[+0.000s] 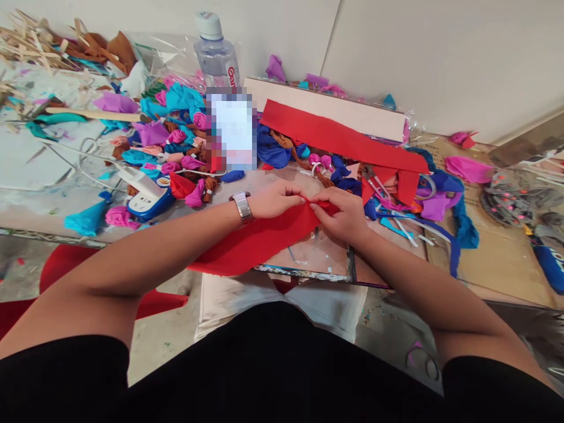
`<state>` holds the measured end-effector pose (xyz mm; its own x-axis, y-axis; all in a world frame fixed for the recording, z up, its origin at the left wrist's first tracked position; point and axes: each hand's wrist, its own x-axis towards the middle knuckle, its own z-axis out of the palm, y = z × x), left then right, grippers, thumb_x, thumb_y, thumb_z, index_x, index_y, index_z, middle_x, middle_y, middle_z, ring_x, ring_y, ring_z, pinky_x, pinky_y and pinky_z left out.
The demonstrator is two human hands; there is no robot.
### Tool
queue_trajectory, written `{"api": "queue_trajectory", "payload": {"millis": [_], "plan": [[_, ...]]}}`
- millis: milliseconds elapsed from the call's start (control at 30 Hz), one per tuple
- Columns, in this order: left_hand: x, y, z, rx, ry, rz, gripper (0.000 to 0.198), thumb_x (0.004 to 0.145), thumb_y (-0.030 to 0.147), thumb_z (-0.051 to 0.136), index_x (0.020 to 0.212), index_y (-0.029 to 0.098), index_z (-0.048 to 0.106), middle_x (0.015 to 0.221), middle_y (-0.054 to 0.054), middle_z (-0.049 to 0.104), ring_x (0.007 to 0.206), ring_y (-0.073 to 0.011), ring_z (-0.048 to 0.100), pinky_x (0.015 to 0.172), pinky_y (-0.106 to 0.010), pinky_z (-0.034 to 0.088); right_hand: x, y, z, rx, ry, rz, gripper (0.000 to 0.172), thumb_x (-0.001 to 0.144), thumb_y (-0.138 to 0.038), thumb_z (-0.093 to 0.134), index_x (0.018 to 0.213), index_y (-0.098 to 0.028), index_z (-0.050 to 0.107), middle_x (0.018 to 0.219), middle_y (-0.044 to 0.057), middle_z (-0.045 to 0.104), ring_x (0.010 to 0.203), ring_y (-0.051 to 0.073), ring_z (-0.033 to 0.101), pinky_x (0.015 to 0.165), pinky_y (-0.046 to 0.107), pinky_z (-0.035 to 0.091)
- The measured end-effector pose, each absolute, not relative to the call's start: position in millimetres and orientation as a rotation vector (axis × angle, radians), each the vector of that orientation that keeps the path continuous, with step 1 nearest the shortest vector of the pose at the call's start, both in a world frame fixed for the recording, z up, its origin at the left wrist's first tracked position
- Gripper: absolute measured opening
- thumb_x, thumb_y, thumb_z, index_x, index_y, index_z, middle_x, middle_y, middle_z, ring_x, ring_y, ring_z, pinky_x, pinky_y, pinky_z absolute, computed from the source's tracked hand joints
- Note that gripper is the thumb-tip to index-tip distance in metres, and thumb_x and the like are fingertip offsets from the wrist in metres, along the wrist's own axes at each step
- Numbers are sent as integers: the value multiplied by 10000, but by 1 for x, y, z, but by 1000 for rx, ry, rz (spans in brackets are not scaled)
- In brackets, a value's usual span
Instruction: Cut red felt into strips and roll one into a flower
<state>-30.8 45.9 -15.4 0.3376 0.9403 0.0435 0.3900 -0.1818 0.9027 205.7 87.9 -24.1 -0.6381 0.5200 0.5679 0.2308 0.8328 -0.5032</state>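
Observation:
Both hands meet over the near edge of the table, pinching one strip of red fabric [259,238]. My left hand [279,200], with a metal-band watch [242,205] at its wrist, grips the strip between thumb and fingers. Right beside it, my right hand [341,212] is closed on the gathered end of the same strip. From the hands the fabric hangs down to the left, past the table edge. Just beyond lies another long red fabric strip [339,138]. A pair of scissors [376,182] rests near my right hand, partly covered by scraps.
A clear bottle [218,56] and a blurred phone-like screen [233,132] stand behind my left hand. Rolled fabric flowers [176,136] and scraps crowd the left, around a blue-white power strip [152,197]. Wooden sticks [39,44] pile at the far left; cardboard [497,258] lies right.

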Motion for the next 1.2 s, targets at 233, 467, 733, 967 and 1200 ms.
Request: {"api": "queue_trajectory", "payload": {"millis": [233, 467, 733, 967, 1200], "plan": [[-32, 47, -16, 1694, 1188, 808, 333, 848, 406, 567, 859, 147, 776, 762, -3, 669, 735, -148, 525, 714, -278, 413, 207, 87, -25, -518, -2284, 483, 140, 997, -237, 692, 1068, -292, 800, 1043, 28, 825, 924, 204, 782, 868, 357, 635], [-33, 47, -15, 1657, 1184, 769, 321, 804, 364, 541, 870, 146, 767, 759, -1, 651, 748, -156, 522, 747, -295, 410, 206, 86, -21, -535, -2309, 470, 135, 994, -227, 689, 1049, -272, 804, 1038, 39, 827, 923, 204, 782, 879, 353, 645], [-32, 44, -11, 1654, 1204, 794, 453, 941, 545, 568, 845, 140, 748, 733, 0, 606, 724, -144, 468, 717, -297, 371, 207, 90, -24, -431, -2295, 442, 136, 966, -177, 716, 1042, -262, 791, 1045, 30, 827, 926, 192, 794, 867, 328, 647], [-33, 45, -13, 1664, 1176, 765, 414, 952, 511, 590, 868, 140, 753, 716, 9, 584, 691, -129, 451, 684, -290, 352, 206, 90, -23, -434, -2283, 476, 154, 954, -161, 704, 1040, -264, 778, 1010, 29, 820, 891, 195, 784, 827, 333, 639], [-33, 46, -14, 1696, 1110, 763, 333, 874, 443, 691, 957, 140, 801, 870, -26, 736, 785, -150, 575, 756, -282, 444, 205, 90, -22, -444, -2273, 507, 139, 955, -161, 686, 1013, -250, 776, 976, 35, 814, 875, 193, 774, 823, 328, 628]]}}
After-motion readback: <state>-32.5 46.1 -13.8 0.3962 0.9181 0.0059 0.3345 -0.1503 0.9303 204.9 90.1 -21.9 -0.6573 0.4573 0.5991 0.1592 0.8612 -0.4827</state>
